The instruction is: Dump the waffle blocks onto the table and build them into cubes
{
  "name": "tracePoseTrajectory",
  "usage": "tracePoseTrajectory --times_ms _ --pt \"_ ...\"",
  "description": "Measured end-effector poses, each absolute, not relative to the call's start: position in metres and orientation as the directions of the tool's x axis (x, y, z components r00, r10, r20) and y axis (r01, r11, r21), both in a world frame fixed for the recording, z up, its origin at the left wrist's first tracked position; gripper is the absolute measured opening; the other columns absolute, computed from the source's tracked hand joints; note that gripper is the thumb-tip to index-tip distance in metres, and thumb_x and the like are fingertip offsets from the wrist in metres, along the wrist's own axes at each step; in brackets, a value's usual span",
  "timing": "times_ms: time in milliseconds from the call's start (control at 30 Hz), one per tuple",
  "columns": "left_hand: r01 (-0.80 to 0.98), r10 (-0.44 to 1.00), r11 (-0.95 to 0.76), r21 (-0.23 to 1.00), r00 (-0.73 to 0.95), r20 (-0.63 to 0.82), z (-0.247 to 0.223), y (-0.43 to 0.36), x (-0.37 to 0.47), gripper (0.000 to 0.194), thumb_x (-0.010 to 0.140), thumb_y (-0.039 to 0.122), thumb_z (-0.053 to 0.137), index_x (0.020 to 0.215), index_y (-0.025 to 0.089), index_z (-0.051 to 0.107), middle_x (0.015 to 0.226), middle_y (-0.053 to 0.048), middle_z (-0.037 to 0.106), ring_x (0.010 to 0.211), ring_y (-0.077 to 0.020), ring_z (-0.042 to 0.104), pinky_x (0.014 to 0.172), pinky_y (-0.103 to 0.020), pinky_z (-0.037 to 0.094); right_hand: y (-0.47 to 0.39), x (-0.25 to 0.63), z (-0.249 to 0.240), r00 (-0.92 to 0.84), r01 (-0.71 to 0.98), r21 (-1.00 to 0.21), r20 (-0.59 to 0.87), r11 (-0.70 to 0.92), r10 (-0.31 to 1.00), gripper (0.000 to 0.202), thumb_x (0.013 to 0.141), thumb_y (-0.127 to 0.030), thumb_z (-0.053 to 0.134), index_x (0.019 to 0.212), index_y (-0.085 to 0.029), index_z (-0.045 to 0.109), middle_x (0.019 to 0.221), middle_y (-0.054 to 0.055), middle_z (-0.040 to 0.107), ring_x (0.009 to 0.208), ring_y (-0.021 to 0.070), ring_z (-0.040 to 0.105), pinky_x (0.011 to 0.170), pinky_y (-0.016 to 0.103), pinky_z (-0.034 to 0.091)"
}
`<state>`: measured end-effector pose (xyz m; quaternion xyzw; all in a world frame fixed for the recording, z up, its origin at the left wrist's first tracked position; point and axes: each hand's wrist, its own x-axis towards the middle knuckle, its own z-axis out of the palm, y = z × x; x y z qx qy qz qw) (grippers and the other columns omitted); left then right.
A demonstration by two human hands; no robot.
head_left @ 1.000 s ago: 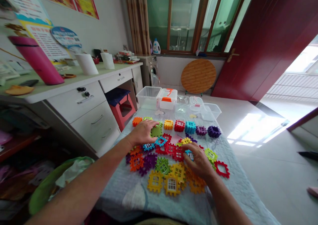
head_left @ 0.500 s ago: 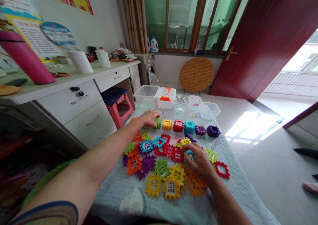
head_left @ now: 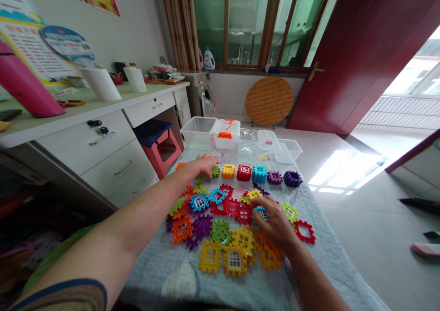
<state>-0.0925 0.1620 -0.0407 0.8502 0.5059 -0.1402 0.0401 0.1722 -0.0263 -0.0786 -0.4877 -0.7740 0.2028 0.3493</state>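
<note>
My left hand [head_left: 205, 166] reaches to the far left of a row of cube blocks, fingers stretched out and thumb apart, beside a green cube block [head_left: 215, 171] it partly covers. My right hand [head_left: 275, 217] bends over the pile's right side, thumb and fingers around a blue window panel [head_left: 261, 214]. Along the row stand a yellow cube [head_left: 228, 171], a red one [head_left: 244, 172], a light blue one [head_left: 259, 174] and purple ones. Loose notched panels lie about, among them a yellow window panel [head_left: 235, 259], an orange panel [head_left: 182, 229] and a red frame [head_left: 305, 232].
Behind the row stand a clear plastic bin [head_left: 198, 130], a lidded box with an orange latch [head_left: 226, 136] and smaller clear containers [head_left: 287, 150]. A white desk [head_left: 82, 139] and a pink stool [head_left: 164, 157] are at the left. Patterned cloth [head_left: 182, 279] covers the table.
My left hand has shifted slightly left against the green cube, its fingers straighter. My right hand keeps its place at the blue panel. The whole view has shifted a little.
</note>
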Motion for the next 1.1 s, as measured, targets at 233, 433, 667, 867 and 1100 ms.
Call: tracePoseTrajectory --times_ms 233,433,667,867,1100 --pt "0.869 0.848 -0.487 -0.085 0.447 -0.285 -0.042 0.163 -0.087 0.050 0.054 0.026 0.072 0.104 0.026 0.065 0.107 -0.003 0.070 0.104 -0.0276 0.061 0.093 -0.037 0.043 -0.027 0.171 -0.077 -0.276 0.618 -0.647 0.353 0.446 0.894 0.016 0.081 -0.016 0.054 0.092 -0.021 0.065 0.090 0.004 0.067 0.088 0.0201 0.060 0.081 0.033 0.047" --pt "0.869 0.852 -0.488 -0.081 0.454 -0.263 -0.043 0.164 -0.086 0.053 0.055 0.026 0.072 0.107 0.022 0.065 0.108 -0.006 0.070 0.102 -0.0293 0.063 0.091 -0.038 0.045 -0.027 0.171 -0.076 -0.288 0.621 -0.636 0.359 0.458 0.888 0.016 0.081 -0.015 0.054 0.092 -0.021 0.065 0.089 0.004 0.068 0.088 0.0203 0.060 0.081 0.032 0.046" --pt "0.872 0.851 -0.483 -0.082 0.446 -0.277 -0.043 0.165 -0.086 0.057 0.054 0.025 0.073 0.110 0.027 0.063 0.113 -0.004 0.069 0.108 -0.0275 0.061 0.093 -0.036 0.044 -0.025 0.171 -0.077 -0.292 0.611 -0.647 0.351 0.456 0.890 0.015 0.082 -0.015 0.054 0.091 -0.021 0.065 0.089 0.004 0.067 0.089 0.0201 0.059 0.081 0.033 0.046" --pt "0.875 0.850 -0.479 -0.068 0.443 -0.286 -0.045 0.165 -0.086 0.055 0.053 0.026 0.075 0.107 0.026 0.064 0.110 -0.004 0.069 0.106 -0.0294 0.061 0.093 -0.039 0.044 -0.026 0.170 -0.077 -0.290 0.615 -0.643 0.353 0.456 0.890 0.015 0.081 -0.015 0.054 0.091 -0.020 0.065 0.087 0.004 0.066 0.087 0.0202 0.059 0.080 0.034 0.046" --pt "0.872 0.861 -0.489 -0.034 0.475 -0.184 -0.042 0.154 -0.090 0.081 0.053 0.030 0.081 0.129 0.024 0.053 0.138 -0.012 0.052 0.129 -0.0348 0.045 0.106 -0.048 0.035 -0.026 0.173 -0.076 -0.193 0.595 -0.649 0.456 0.474 0.869 0.017 0.081 -0.016 0.055 0.092 -0.021 0.066 0.087 0.004 0.067 0.085 0.0197 0.061 0.078 0.033 0.048"
